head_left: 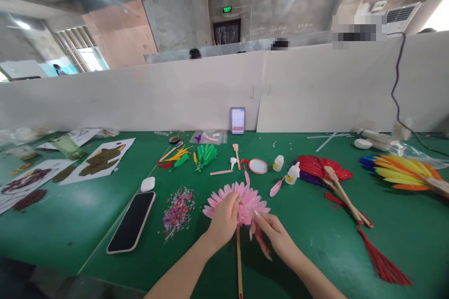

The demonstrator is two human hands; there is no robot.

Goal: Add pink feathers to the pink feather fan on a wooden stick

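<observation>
A pink feather fan [259,200] with a wooden handle [239,261] lies on the table in front of me. My left hand [224,215] is over the fan's left half, thumb and fingers pinched together. On the other side, my right hand [273,233] pinches with thumb and index finger while its other fingers hang loosely. Between the two pinches runs a pale pink feather, partly hidden by the fingers and hard to tell from the fan below. Loose pink feathers [277,188] lie just beyond, beside a glue bottle [292,175].
Feather scraps [178,212] and a phone [131,224] lie to the left. Green feathers [206,156], a round mirror-like disc [258,166] and a second small bottle [278,163] sit farther back. A red fan [321,168] and a multicoloured fan [403,172] lie right.
</observation>
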